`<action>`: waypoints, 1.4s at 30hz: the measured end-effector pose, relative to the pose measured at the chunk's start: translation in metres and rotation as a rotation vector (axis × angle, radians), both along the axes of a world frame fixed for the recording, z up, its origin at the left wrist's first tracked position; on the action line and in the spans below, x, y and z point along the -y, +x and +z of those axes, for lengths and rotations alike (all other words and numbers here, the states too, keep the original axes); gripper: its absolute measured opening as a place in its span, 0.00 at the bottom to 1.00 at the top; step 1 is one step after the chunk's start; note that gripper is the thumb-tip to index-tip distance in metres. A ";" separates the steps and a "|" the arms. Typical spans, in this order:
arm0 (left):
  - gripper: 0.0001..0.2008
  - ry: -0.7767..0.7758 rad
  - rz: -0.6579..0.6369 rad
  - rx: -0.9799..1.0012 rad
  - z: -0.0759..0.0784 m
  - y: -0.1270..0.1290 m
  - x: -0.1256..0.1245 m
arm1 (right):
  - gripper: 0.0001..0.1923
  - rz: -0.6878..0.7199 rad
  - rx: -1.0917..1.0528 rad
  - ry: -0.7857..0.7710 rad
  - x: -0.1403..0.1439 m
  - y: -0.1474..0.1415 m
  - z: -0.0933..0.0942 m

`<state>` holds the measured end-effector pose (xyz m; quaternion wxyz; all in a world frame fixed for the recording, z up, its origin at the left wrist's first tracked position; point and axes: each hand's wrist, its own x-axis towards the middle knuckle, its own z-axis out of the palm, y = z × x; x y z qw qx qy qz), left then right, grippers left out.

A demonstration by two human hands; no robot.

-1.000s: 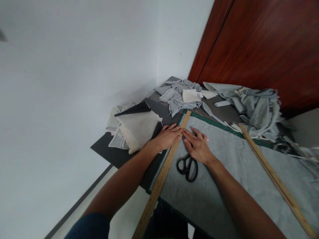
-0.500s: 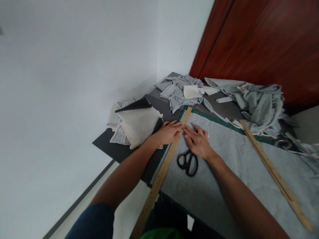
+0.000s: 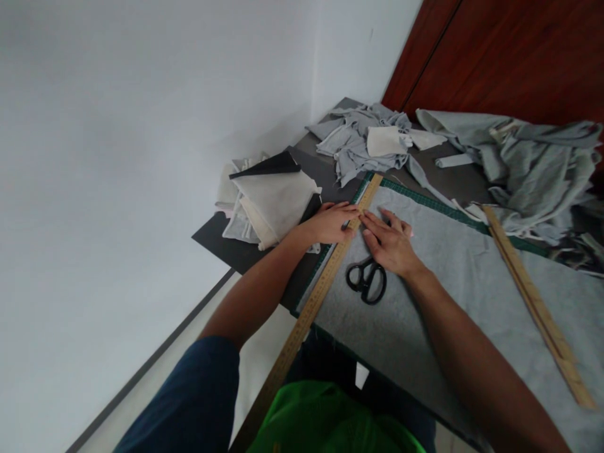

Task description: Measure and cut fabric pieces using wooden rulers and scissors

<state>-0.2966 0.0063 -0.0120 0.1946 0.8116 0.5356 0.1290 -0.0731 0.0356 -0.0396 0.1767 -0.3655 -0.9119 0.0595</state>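
Note:
My left hand (image 3: 334,223) lies palm down with its fingers stretched out across a long wooden ruler (image 3: 325,283). The fingertips of my right hand (image 3: 391,245) press beside the ruler's edge, on a grey cloth (image 3: 443,302). Its outer fingers are curled, and a tiny pink bit (image 3: 412,234) shows at their side, too small to name. Black-handled scissors (image 3: 366,280) lie on the cloth just below my right hand, their blades not showing. The ruler runs slantwise over the cloth's left end and sticks out past the near table edge.
Under the cloth shows a green cutting mat (image 3: 425,200). A second wooden ruler (image 3: 533,296) lies on the right. White and black cloth pieces (image 3: 276,201) are stacked left of my hands. Grey scraps (image 3: 352,141) and a crumpled grey cloth (image 3: 533,157) lie along the back, by a reddish-brown wooden panel.
The view has tilted down and shifted, so everything sits higher and slightly to the right. Both hands stay at the same place on the ruler and cloth.

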 end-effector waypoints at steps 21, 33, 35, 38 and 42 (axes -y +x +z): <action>0.31 -0.029 0.015 -0.041 0.001 0.002 -0.001 | 0.28 -0.002 0.083 0.033 -0.001 0.001 0.001; 0.29 -0.005 0.011 -0.033 -0.004 0.002 -0.002 | 0.27 -0.012 0.032 0.021 0.002 -0.001 0.001; 0.30 -0.007 0.012 -0.039 -0.004 0.002 -0.002 | 0.27 -0.016 0.013 0.014 0.003 -0.001 0.002; 0.28 0.012 0.015 -0.033 -0.004 0.001 -0.001 | 0.27 -0.010 0.009 0.013 0.003 -0.002 0.002; 0.28 0.027 0.014 -0.021 -0.004 -0.001 0.001 | 0.26 0.001 0.015 0.022 0.002 -0.004 0.001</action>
